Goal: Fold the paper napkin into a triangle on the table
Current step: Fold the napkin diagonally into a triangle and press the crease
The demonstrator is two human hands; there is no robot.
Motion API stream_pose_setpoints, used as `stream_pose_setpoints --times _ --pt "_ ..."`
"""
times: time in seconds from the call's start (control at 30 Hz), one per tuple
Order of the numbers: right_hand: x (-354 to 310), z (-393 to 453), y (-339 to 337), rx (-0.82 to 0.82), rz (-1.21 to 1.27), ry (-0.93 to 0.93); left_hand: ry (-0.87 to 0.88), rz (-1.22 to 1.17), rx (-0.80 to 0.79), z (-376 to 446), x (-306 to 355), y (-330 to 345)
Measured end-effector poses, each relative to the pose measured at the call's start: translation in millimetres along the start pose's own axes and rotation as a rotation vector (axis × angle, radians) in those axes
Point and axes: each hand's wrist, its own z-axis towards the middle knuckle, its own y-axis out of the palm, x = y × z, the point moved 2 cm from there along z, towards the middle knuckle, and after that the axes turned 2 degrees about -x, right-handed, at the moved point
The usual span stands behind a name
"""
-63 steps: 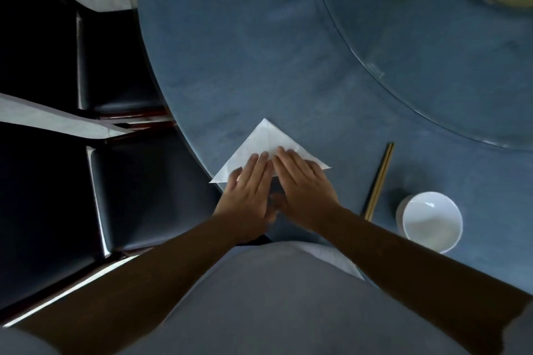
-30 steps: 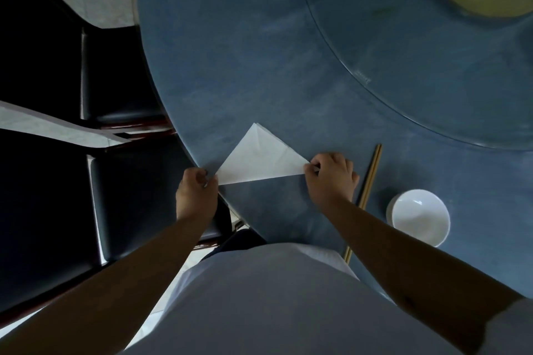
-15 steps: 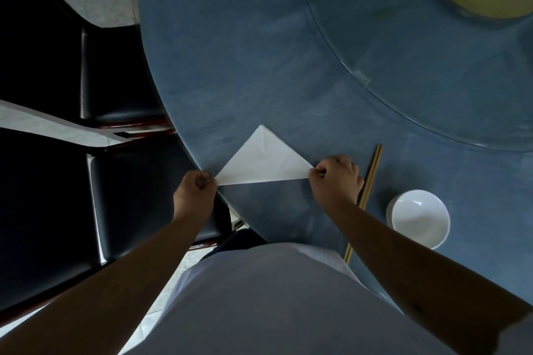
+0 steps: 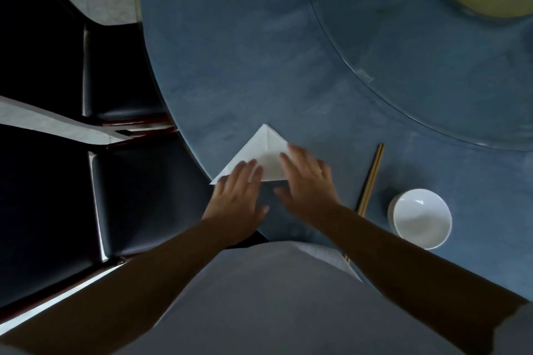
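A white paper napkin (image 4: 261, 150) lies flat as a triangle on the blue round table (image 4: 245, 66), its apex pointing away from me, close to the table's near edge. My left hand (image 4: 238, 196) lies flat with fingers spread over the napkin's lower left corner. My right hand (image 4: 308, 181) is flat and open over the napkin's right side, slightly blurred. Both hands cover the triangle's lower edge and right corner.
A pair of wooden chopsticks (image 4: 370, 176) lies to the right of my right hand. A white bowl (image 4: 421, 217) stands further right. A glass turntable (image 4: 432, 66) fills the far right, with a brass hub. Black chairs (image 4: 138, 196) stand left of the table.
My hands let go of the napkin's two side corners, which they were pinching, and moved inward; they now lie flat on the napkin.
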Motion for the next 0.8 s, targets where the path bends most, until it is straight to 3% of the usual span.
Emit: stream_pose_setpoints --times 0.07,0.13,0.4,0.57,0.7,0.73,0.8 --pt "-13.0 -6.8 11.4 -0.054 -0.097 -0.183 0.119 0.118 -0.107 -2.3 6.8 10.7" --pt "-15.6 -15.2 21.7 -0.134 -0.144 -0.259 0.117 0.128 -0.180 -4.0 3.3 18.6" --pt "22.6 -38.2 22.5 -0.309 -0.176 -0.109 0.003 0.232 -0.243 -21.5 -29.8 22.5" --pt "43.3 -49.1 17.1 -0.338 -0.206 -0.015 -0.204 0.144 -0.241 -38.5 -43.9 24.5" --pt "43.0 -50.2 15.6 -0.345 -0.216 0.004 -0.328 -0.071 -0.174 -41.6 -40.0 25.7" --pt "41.8 -49.6 15.0 -0.337 -0.214 0.009 -0.425 -0.192 -0.095 -39.4 -38.3 24.9" --pt "39.1 -47.2 12.3 -0.283 -0.182 0.022 -0.783 -0.569 0.067 -32.9 -39.0 21.4"
